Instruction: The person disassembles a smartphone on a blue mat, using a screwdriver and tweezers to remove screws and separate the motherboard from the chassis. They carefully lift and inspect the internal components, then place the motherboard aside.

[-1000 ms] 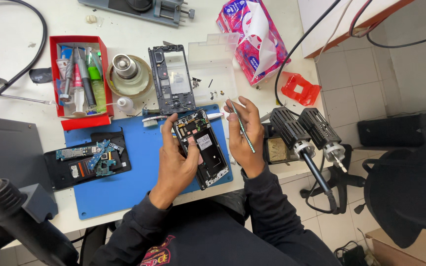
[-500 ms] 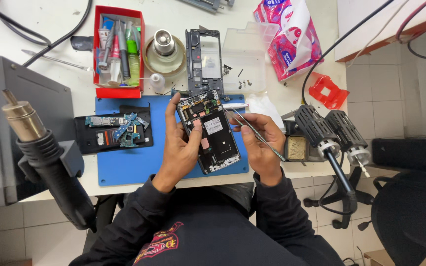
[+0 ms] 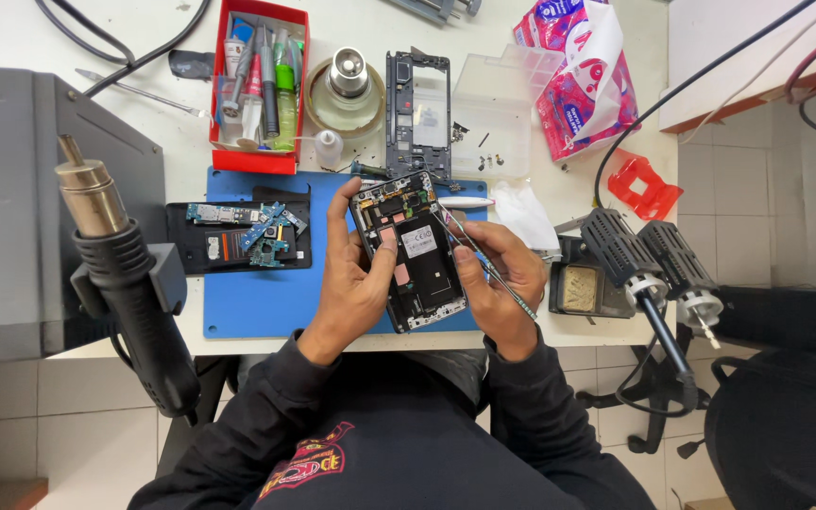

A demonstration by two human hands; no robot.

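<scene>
An opened phone (image 3: 412,250) is held over the blue mat (image 3: 257,293), near the table's front edge. It is gripped at its left side by the left hand (image 3: 356,274), with the thumb laid across the exposed board. Tweezers (image 3: 484,264) are pinched in the right hand (image 3: 502,283), their tips set at the phone's upper right edge. The step in hand is judged to be picking at a small part inside the phone. A steady grip and a fine, light touch of the tips are called for, since the parts are small and closely packed. A bare frame (image 3: 417,113) lies beyond the mat
</scene>
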